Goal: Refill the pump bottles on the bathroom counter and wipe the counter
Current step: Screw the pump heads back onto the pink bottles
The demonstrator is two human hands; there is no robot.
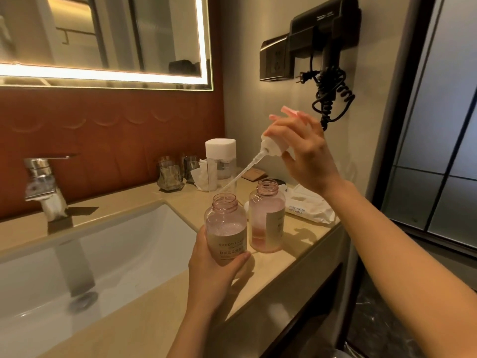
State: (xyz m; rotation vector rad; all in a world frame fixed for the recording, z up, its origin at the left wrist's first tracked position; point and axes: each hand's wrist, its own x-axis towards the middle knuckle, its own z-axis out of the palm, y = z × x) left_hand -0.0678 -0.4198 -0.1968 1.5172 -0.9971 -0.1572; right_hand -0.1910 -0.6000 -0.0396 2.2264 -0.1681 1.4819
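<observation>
Pink-tinted plastic in the grip of the left hand (214, 270): fingers and thumb curled round the lower label of one pump bottle (225, 223), neck open, a little pale liquid inside, base hidden behind the palm, so no telling whether standing on or lifted off the counter (144, 321). Pinched in the curled fingers of the right hand (302, 151), raised above and to the right: one pump head (273, 148), white collar, pink nozzle poking out above the knuckles, its clear dip tube (242, 174) slanting down-left, tip just above that pump bottle's neck.

Just to the right, upright on the beige stone: a second bottle (267, 218), also uncapped, a pink layer at the bottom. Two bottles in all, one pump head seen.

Further back, toward the wall: one white-capped container (220, 156), two drinking glasses (170, 177) side by side, one pack of wet wipes (307, 206) off to the right. To the left, one chrome tap (42, 182) over one white basin (116, 254). Up on the wall, one black hair dryer (325, 27) with coiled cord, and one lit mirror (116, 34) above the tap.
</observation>
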